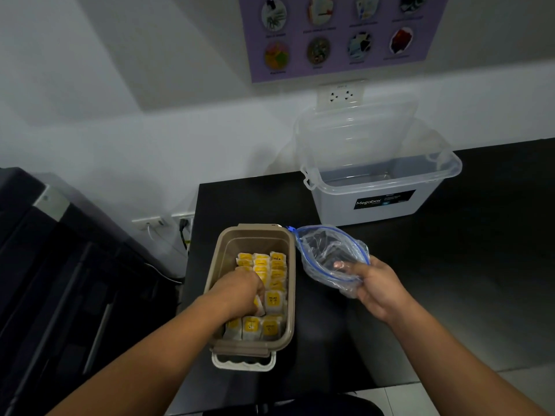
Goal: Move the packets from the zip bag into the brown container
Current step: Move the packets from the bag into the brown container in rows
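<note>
The left hand (240,291) is down inside the brown rectangular plastic container (290,265), knuckles up. Its fingers are curled into the rows of small white-and-yellow paper packets (274,301), which stand on edge and fill all but the container's far end. We cannot tell whether that hand pinches a packet or only presses the rows, since the fingertips are buried among them. Just right of the container, the right hand (377,288) grips the near edge of the clear plastic zip bag (327,253) with a blue seal, fingers closed on the crumpled film. The bag's blue slider lies just beside the container's far right corner.

We judge the packets light, flat and a little limp, so easy to crease. They are best pinched by the top edge, a few at once, and slid in upright. The zip bag is soft and slippery, so we would hold it near the seal.

The bag looks empty, though folds and glare could hide a packet. The print on the packets is too blurred to read. Beyond the container to the right, a clear storage box (375,202) stands on the black worktop (450,265).
</note>
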A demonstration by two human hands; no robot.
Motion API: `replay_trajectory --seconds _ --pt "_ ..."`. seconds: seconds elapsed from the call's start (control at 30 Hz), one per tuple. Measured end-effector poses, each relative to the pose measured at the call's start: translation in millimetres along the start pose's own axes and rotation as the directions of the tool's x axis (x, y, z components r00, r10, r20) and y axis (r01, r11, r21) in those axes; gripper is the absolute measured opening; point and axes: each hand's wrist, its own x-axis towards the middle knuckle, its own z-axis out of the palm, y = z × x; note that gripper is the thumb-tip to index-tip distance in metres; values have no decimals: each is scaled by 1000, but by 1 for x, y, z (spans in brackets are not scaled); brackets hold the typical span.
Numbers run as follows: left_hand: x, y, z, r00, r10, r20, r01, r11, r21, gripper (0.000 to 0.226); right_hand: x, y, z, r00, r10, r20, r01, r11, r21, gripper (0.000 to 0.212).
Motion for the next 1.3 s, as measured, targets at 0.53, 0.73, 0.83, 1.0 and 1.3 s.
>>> replay_trajectory --seconds 0.53,0.73,0.83,1.0,1.3 --pt "10 -1 1 999 37 35 -38 999 38 25 -8 11 -1 1000 11 -23 -10 1000 4 42" --pt "7 -1 0 998 68 3 -68 998 -6 25 -21 13 0 1000 -12 -13 13 1000 24 39" --pt "3 -3 -4 994 66 -90 -75 992 -101 15 -27 14 -2 1000 -21 -19 21 1000 11 39" --pt "-15 8 -23 923 10 -386 -132 947 -291 3 -34 8 -2 999 -37 -10 38 999 24 43" --pt "-31 87 -39 802 -46 -596 -293 838 -460 84 -58 -31 -21 995 -83 55 84 996 -13 40"
